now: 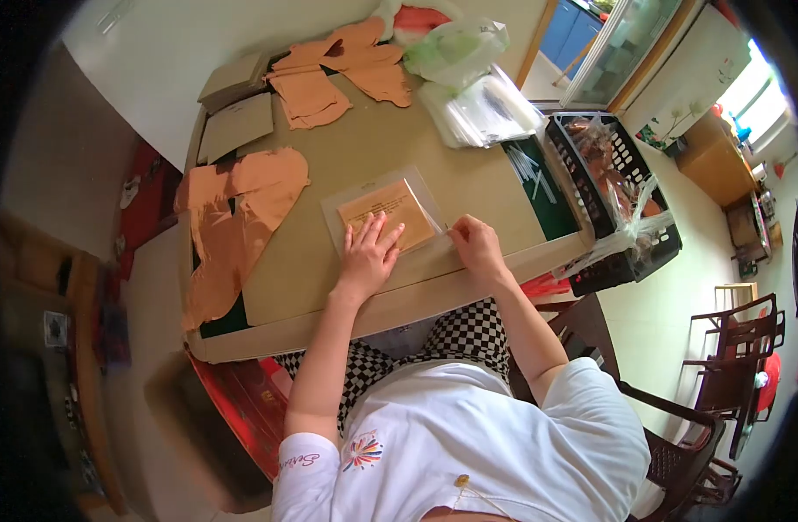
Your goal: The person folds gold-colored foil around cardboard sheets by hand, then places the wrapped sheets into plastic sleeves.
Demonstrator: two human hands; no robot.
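Note:
A clear plastic bag (336,209) with an orange-tan folded piece (397,207) inside lies on the cardboard-covered table (477,196). Dark print shows on the bag's front. Spread fingers of my left hand (370,252) rest flat on the lower left of the packed piece. At the bag's right edge, my right hand (478,246) has its thumb and index finger pinched together on the clear plastic. Orange-tan fabric pieces (273,187) are spread on the left of the table, and more fabric (307,91) lies at the back left.
Brown cardboard pieces (236,128) are stacked at the back left. Clear plastic bags (490,109) lie at the back right. Beside the table's right edge, a black crate (603,222) holds wrapped items. Dark wooden chairs (738,335) stand at the far right.

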